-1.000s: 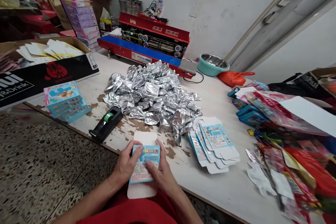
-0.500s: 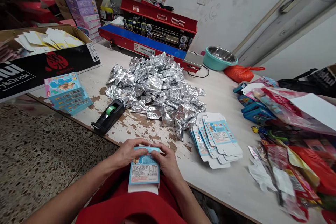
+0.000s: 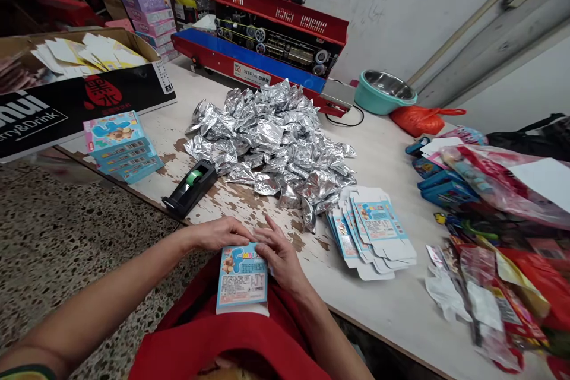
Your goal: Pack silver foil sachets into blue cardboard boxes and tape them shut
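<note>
A small blue printed carton (image 3: 243,278) sits at the near table edge over my lap, and both hands pinch its top end. My left hand (image 3: 219,233) curls over the upper left corner. My right hand (image 3: 276,251) grips the upper right, with one finger stretched forward. Just beyond lies a pile of silver foil packets (image 3: 271,145). A fanned stack of flat blue cartons (image 3: 369,230) lies to the right of my hands. A black tape dispenser (image 3: 189,188) with green tape rests to the left.
A red and blue sealing machine (image 3: 267,47) stands at the back. Finished blue boxes (image 3: 122,148) are stacked at left beside a black cardboard box (image 3: 66,104). A teal bowl (image 3: 385,92), an orange bag (image 3: 421,119) and colourful wrappers (image 3: 494,237) crowd the right side of the worn white table (image 3: 392,303).
The carton's long top flap, sticking up a second ago, is now folded down. Both hands have shifted from the carton's sides to its top end. The camera tilted down slightly.
</note>
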Demonstrator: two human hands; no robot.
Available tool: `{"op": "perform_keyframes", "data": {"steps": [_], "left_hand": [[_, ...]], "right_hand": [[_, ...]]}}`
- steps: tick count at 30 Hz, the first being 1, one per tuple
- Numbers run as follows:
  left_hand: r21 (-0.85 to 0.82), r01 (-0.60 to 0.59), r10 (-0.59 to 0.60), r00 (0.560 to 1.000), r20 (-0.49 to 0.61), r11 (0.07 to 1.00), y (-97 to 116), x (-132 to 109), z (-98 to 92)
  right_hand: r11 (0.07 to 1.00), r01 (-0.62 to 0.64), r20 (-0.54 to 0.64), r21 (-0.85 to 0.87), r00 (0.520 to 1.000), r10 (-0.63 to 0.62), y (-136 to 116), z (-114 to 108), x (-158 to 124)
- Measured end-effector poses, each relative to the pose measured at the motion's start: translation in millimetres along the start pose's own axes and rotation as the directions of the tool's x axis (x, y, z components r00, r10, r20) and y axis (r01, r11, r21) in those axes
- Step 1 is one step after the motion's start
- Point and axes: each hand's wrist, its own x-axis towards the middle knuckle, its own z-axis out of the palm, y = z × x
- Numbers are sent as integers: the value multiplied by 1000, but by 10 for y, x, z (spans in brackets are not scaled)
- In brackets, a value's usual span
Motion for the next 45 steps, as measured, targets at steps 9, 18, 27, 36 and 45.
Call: {"op": "perform_keyframes", "data": {"steps": [9, 18, 27, 36, 45], "left_hand": [[9, -80, 61, 673, -737, 997, -387, -253, 719], [122, 317, 45, 240, -970, 941, -382, -1080, -491], [25, 183, -72, 508, -858, 983, -315, -1061, -794], [-22, 94, -54, 356, -933, 995, -300, -1063, -622], [-254, -122, -218, 249, -943, 959, -301, -1131, -121]], "right_hand": [[941, -232, -83, 248, 962, 259, 53, 216, -51], [996, -94, 202, 5, 975, 91, -434, 717, 842], [922, 114, 463, -369, 883, 76, -329, 1332, 1054], [890, 151, 416, -429, 908, 46, -286, 1365, 1027], [890, 277, 85, -363, 961, -264, -681, 919, 671]]}}
